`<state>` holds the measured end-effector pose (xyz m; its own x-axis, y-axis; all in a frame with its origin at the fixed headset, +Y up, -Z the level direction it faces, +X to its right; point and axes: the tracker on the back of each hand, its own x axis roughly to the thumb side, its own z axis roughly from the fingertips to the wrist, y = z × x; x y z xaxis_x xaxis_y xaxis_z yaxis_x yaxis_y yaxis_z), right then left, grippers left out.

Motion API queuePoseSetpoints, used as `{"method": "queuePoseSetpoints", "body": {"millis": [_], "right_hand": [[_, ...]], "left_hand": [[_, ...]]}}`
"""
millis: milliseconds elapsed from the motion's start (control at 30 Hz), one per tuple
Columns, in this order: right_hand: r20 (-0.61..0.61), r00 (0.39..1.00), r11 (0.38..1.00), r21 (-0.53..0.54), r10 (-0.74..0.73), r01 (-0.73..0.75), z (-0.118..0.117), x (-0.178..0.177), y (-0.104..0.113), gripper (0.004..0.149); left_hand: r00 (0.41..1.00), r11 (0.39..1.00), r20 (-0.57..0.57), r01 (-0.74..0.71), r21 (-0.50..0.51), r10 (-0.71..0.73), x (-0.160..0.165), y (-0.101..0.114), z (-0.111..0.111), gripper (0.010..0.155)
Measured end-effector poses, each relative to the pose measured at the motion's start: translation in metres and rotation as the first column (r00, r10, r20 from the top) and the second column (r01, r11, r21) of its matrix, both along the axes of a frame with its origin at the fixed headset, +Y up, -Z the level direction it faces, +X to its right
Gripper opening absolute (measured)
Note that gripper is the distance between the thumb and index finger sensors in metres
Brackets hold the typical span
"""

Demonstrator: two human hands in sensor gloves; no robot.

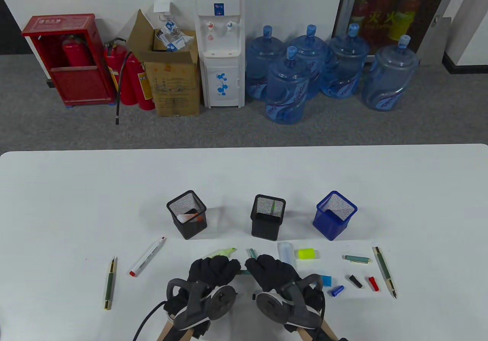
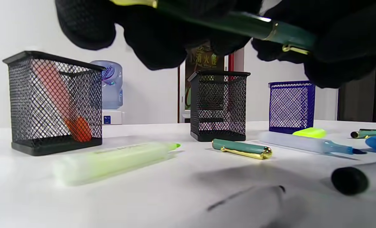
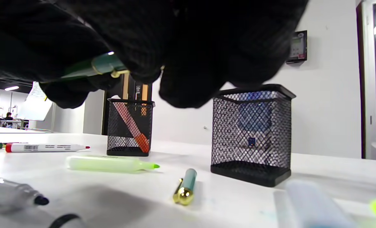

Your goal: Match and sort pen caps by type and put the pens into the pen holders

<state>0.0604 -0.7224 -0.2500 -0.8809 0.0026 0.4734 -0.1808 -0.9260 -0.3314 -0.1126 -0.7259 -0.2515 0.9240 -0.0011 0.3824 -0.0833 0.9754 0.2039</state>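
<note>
A dark green pen (image 2: pixel 238 23) with gold trim is held above the worktop (image 1: pixel 76 188), level and crosswise between the two hands. The left hand (image 1: pixel 211 270) curls its fingers round the barrel end, and the right hand (image 1: pixel 272 268) pinches the end that carries the gold clip. Just beyond the hands, a teal cap with a gold clip (image 2: pixel 242 148) lies on the worktop beside an uncapped yellow-green highlighter (image 2: pixel 112 161). Further back stand three mesh pen holders in a row: the left black holder (image 1: pixel 187 219) with an orange marker leaning inside, the middle black holder (image 1: pixel 268 217), and the blue holder (image 1: pixel 334 214). To the right lie a yellow cap (image 1: pixel 307 253), a small blue cap (image 1: pixel 337 290), a black cap (image 1: pixel 355 281), a red cap (image 1: pixel 373 283) and another green pen (image 1: pixel 385 272). On the left lie a white marker with red ends (image 1: pixel 147 256) and a green pen (image 1: pixel 109 283).
</note>
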Motion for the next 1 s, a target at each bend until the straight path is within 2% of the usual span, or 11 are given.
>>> {"method": "queuePoseSetpoints", "body": {"millis": [167, 300, 367, 467, 500, 633, 767, 1000], "right_hand": [[0.024, 1.0, 1.0, -0.019, -0.019, 0.019, -0.003, 0.005, -0.005, 0.05], [0.032, 0.999, 1.0, -0.013, -0.023, 0.023, -0.005, 0.013, 0.005, 0.051], [0.058, 0.998, 1.0, 0.025, 0.014, -0.016, -0.009, 0.019, 0.019, 0.051], [0.125, 0.989, 0.991, 0.088, 0.084, -0.095, -0.02, 0.032, 0.049, 0.051], [0.177, 0.976, 0.982, 0.12, 0.124, -0.146, -0.026, 0.038, 0.063, 0.052], [0.306, 0.93, 0.957, 0.136, 0.205, -0.256, -0.05, 0.053, 0.091, 0.052], [0.343, 0.887, 0.925, 0.108, 0.309, -0.364, -0.069, 0.05, 0.09, 0.052], [0.322, 0.842, 0.874, 0.081, 0.433, -0.48, -0.095, 0.018, 0.066, 0.051]], "left_hand": [[1.0, 1.0, -0.015, 0.008, -0.001, -0.008, 0.001, -0.003, -0.001, 0.054], [0.998, 0.999, -0.058, 0.014, 0.048, -0.011, -0.008, 0.003, -0.003, 0.059], [0.994, 0.995, -0.1, -0.033, 0.094, 0.042, -0.023, 0.012, -0.006, 0.061], [0.986, 0.994, -0.132, -0.098, 0.055, 0.105, -0.038, 0.012, -0.007, 0.061], [0.984, 0.994, -0.143, -0.103, 0.046, 0.109, -0.042, 0.01, -0.008, 0.061], [0.986, 0.999, -0.163, -0.033, 0.012, 0.034, -0.045, 0.0, -0.011, 0.06], [0.985, 1.0, -0.17, 0.006, -0.009, -0.007, -0.046, -0.007, -0.014, 0.06], [0.985, 1.0, -0.175, 0.002, -0.028, -0.007, -0.05, -0.011, -0.016, 0.06]]}}
